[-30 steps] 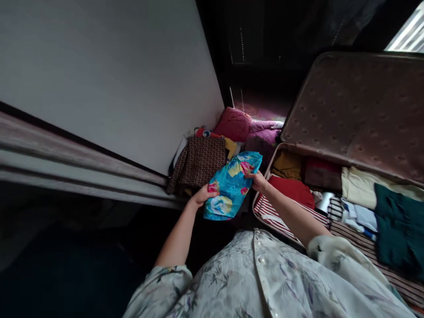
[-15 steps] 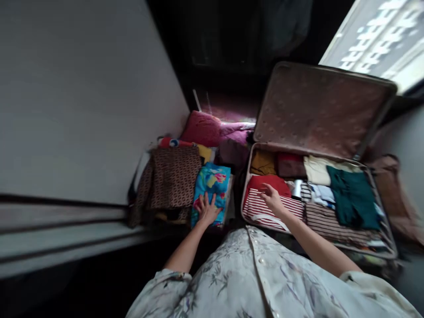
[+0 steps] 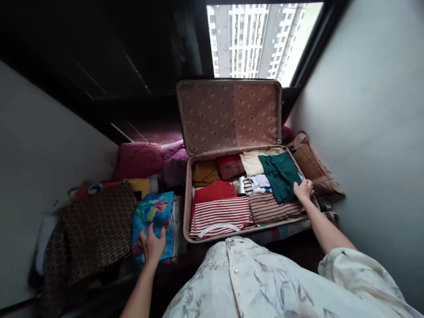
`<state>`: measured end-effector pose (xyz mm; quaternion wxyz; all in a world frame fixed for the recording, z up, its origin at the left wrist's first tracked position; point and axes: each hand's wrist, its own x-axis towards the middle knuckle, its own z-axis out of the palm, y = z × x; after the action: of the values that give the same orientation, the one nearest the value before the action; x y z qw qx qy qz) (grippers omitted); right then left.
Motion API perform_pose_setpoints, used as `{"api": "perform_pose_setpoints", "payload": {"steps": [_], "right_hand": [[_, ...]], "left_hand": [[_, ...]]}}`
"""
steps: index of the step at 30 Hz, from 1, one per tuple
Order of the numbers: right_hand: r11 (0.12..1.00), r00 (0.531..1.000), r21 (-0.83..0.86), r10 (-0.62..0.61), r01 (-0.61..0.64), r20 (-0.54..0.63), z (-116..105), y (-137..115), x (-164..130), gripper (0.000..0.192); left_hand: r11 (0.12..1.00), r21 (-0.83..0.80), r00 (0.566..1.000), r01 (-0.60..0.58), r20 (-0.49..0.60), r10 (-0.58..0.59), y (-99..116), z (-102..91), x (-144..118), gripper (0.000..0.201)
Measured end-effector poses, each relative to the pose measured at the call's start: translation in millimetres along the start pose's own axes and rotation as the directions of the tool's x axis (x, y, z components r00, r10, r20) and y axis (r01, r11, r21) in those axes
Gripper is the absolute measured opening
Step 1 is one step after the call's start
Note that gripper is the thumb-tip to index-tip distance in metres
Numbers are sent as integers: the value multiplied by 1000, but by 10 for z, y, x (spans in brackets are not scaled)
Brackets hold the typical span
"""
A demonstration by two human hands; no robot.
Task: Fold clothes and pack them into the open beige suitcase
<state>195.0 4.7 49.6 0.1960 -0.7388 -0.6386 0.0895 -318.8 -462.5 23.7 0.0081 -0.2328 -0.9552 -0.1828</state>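
Done: blue floral cloth [image 3: 155, 216] was laid lower left, left hand [image 3: 153, 243] pressed flat on it.
Left: suitcase [image 3: 188, 194] was packed full; right hand [image 3: 303, 190] rested, fingers loosely spread, against green garment [image 3: 280, 174].

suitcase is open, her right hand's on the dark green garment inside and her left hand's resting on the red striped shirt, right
Not quite. In the head view the left hand rests on the blue floral cloth outside the suitcase, not the striped shirt. The right hand is at the dark green garment.

A single head-worn view looks steeply down and forward from above. It takes in the open suitcase [image 3: 232, 194] below, close by, and a window [image 3: 261, 39] beyond.
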Motion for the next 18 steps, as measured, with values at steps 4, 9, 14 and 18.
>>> {"api": "perform_pose_setpoints", "payload": {"steps": [4, 9, 14, 18], "right_hand": [[988, 987, 71, -142, 137, 74, 53, 164, 333, 49], [936, 943, -122, -321, 330, 93, 88, 183, 220, 42], [916, 938, -212, -318, 341, 134, 102, 142, 71, 53], [911, 913, -142, -360, 388, 191, 112, 102, 116, 58]], "left_hand": [[928, -268, 965, -259, -35, 259, 1147, -3, -116, 45], [733, -548, 779, -403, 215, 589, 2658, 368, -576, 30], [625, -640, 519, -447, 383, 764, 3545, 696, -1000, 24], [586, -623, 392, -519, 436, 810, 3896, 806, -1167, 21]]}}
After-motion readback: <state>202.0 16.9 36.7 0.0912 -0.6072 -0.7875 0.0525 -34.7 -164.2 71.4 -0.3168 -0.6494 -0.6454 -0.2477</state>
